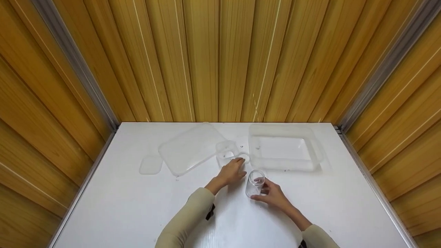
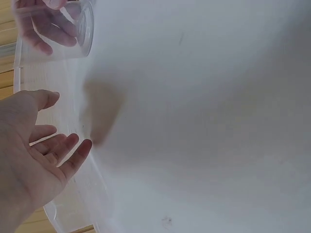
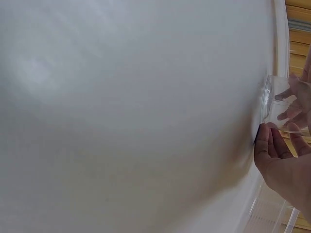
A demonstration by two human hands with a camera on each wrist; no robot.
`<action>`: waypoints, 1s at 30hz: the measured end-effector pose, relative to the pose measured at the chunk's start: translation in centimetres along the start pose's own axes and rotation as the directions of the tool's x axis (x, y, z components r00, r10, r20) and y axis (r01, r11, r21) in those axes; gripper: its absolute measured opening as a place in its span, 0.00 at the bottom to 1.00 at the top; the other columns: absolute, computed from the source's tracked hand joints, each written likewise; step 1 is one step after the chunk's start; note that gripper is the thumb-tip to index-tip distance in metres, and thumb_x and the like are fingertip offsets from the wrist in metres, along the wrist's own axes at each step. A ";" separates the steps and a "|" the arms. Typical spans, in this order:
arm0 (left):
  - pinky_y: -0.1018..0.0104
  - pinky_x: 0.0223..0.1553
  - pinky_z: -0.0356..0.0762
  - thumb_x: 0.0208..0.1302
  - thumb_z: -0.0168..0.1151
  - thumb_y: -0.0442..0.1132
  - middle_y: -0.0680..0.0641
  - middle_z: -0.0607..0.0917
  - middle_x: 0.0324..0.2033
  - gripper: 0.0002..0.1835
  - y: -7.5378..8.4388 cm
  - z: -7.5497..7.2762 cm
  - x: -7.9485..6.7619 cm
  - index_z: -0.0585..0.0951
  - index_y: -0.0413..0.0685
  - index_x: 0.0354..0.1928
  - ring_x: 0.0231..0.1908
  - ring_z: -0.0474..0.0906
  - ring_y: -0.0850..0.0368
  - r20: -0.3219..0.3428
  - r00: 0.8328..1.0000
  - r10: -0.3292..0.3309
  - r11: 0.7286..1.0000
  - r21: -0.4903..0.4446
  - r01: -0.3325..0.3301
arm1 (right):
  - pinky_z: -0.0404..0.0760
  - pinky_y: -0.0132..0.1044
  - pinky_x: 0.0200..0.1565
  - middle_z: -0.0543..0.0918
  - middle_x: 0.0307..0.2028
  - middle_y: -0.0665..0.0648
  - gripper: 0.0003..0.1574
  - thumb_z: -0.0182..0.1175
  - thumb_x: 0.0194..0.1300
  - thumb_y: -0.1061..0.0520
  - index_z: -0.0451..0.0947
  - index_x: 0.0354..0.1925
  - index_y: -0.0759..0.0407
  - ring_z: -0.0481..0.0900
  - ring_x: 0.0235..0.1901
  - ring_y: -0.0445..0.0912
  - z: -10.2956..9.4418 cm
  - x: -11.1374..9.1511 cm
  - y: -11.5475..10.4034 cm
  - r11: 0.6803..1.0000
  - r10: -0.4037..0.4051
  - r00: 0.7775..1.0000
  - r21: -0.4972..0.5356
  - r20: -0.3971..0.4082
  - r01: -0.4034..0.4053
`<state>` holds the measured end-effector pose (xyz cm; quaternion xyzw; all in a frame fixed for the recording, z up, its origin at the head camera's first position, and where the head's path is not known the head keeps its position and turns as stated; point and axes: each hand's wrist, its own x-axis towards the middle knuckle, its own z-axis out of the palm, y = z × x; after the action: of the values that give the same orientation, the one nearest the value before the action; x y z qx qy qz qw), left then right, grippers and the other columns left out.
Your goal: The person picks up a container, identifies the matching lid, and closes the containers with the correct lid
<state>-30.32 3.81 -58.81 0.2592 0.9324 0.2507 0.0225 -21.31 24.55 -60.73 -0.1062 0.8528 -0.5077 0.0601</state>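
Note:
A clear jar (image 1: pixel 255 184) with a round open mouth stands on the white table, gripped at its side by my right hand (image 1: pixel 274 196). In the right wrist view, thumb and fingers curl round the jar (image 3: pixel 284 109) close to its base. My left hand (image 1: pixel 232 172) reaches forward, its fingertips right at a clear round lid (image 1: pixel 244 157). Seen from the left wrist, the left hand (image 2: pixel 34 150) has loosely bent, spread fingers with nothing between them. Beside the lid is a small clear square container (image 1: pixel 222 147), partly behind the left hand.
A large clear rectangular container (image 1: pixel 253 162) stands at the back right of the white table (image 1: pixel 120 206). Toward the back left lie a large translucent rectangular lid (image 1: pixel 189 148) and a small square lid (image 1: pixel 151 165). Wood-patterned walls (image 1: pixel 220 62) enclose the table's back and sides.

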 end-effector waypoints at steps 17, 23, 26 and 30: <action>0.49 0.46 0.87 0.67 0.62 0.38 0.42 0.84 0.60 0.08 0.5 0.3 0.5 0.86 0.41 0.37 0.57 0.82 0.44 -0.029 0.997 -0.077 0.986 0.144 0.081 | 0.86 0.44 0.54 0.80 0.57 0.72 0.46 0.79 0.55 0.55 0.69 0.64 0.72 0.85 0.52 0.64 0.1 0.2 -0.1 1.000 -0.001 0.999 0.014 0.039 0.000; 0.55 0.46 0.86 0.68 0.62 0.38 0.46 0.87 0.51 0.09 -0.3 -0.3 -1.1 0.89 0.45 0.43 0.50 0.82 0.49 -0.037 0.999 -0.018 0.984 0.177 0.024 | 0.85 0.48 0.55 0.80 0.57 0.72 0.46 0.79 0.55 0.54 0.69 0.65 0.72 0.85 0.52 0.63 0.1 0.0 -0.5 1.000 0.024 0.999 -0.005 0.034 -0.023; 0.58 0.44 0.86 0.67 0.63 0.38 0.47 0.88 0.45 0.09 -0.8 -0.7 -1.9 0.89 0.46 0.43 0.45 0.82 0.51 -0.053 0.998 0.037 0.978 0.208 -0.025 | 0.85 0.50 0.56 0.81 0.57 0.71 0.46 0.79 0.54 0.55 0.69 0.65 0.71 0.84 0.52 0.63 0.0 -0.1 -0.6 0.999 0.035 0.999 -0.018 0.024 -0.035; 0.59 0.41 0.85 0.65 0.66 0.38 0.47 0.89 0.40 0.08 -1.6 -1.6 -3.4 0.90 0.45 0.41 0.41 0.82 0.51 -0.050 0.997 0.056 0.973 0.226 -0.043 | 0.85 0.49 0.56 0.81 0.56 0.70 0.49 0.79 0.54 0.55 0.68 0.67 0.71 0.84 0.52 0.62 -0.1 0.1 -0.6 0.999 0.038 0.999 -0.023 0.026 -0.037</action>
<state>-28.40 0.19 -58.46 0.2762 0.9484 0.1510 -0.0392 -21.32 24.35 -60.18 -0.0975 0.8594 -0.4955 0.0796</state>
